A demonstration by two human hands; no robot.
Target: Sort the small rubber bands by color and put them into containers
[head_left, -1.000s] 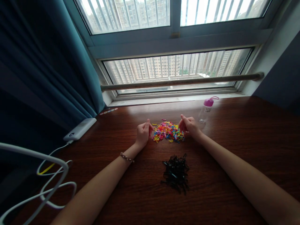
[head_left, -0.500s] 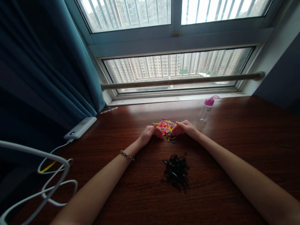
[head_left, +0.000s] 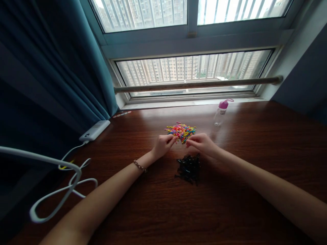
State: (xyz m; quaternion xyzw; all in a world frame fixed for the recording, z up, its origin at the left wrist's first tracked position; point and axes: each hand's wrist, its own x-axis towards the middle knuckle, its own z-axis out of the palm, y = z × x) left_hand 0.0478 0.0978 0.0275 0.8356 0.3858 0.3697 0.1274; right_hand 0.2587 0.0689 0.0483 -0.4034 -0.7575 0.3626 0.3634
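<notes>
A heap of small colourful pieces (head_left: pixel 182 131), pink, yellow, orange and blue, lies on the dark wooden table (head_left: pixel 153 217). At its near left edge is my left hand (head_left: pixel 163 144), fingers closed in a pinch; whatever they hold is too small to name. My right hand (head_left: pixel 201 143) is at the near right edge of the heap, its fingertips also pressed together, and what is between them cannot be made out. Nearer to me lies a tangled pile of black pieces (head_left: pixel 189 168), touched by neither hand.
A clear bottle with a purple lid (head_left: pixel 220 114) stands at the back right. On the left are a white power bank (head_left: pixel 95 130), looping white cables (head_left: pixel 76 166) and a blue curtain (head_left: pixel 97 78). Behind the table runs a rail (head_left: pixel 199 84) across the window.
Both hands have drawn back from the sides of the colourful heap to its near edge, and their fingers have closed. More of the heap shows. The camera view has shifted slightly.
</notes>
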